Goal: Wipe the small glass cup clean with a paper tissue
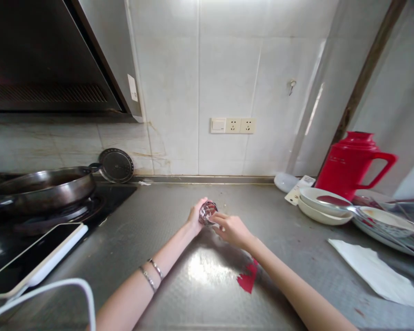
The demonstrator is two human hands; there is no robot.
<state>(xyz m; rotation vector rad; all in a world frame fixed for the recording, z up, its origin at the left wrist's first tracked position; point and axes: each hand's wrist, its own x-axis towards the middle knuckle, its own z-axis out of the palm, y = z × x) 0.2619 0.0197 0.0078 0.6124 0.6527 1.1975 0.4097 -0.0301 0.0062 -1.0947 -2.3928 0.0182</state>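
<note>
The tabletop (200, 299) is grey metal, finely textured and glossy mid-surface. The pan (51, 191) is smooth, dulled metal; the flask (347, 163), smooth plastic; the napkin (376, 271), matt paper; the wall tiles (172, 82), glossy. The small round container (207, 211) gleams, its material unclear.

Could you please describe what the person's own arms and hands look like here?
The left forearm wears two silvery bracelets; the right forearm is bare. Neither the left hand nor the right hand wears a glove, and no sleeves show.
</note>
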